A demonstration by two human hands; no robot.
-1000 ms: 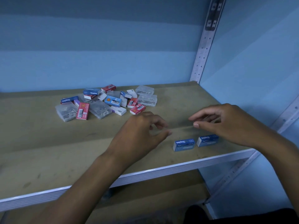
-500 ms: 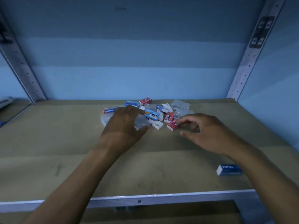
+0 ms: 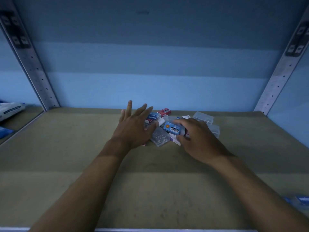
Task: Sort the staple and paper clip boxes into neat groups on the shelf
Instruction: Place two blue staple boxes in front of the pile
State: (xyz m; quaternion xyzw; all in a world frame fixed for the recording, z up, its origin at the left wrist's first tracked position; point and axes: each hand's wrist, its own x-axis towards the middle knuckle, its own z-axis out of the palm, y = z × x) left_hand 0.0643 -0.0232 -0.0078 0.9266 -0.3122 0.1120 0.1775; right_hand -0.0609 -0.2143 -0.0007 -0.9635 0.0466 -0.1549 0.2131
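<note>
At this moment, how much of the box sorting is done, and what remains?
Done: only a blue box or two sit apart at the shelf's front right edge. In hand: the right hand grips a blue barcoded box in the pile; the left hand lies flat and open beside it. Left: red, blue and clear boxes, like the clear box, remain mixed.

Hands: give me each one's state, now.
Left hand: open, fingers spread over the pile.
Right hand: gripping the blue barcode box.
</note>
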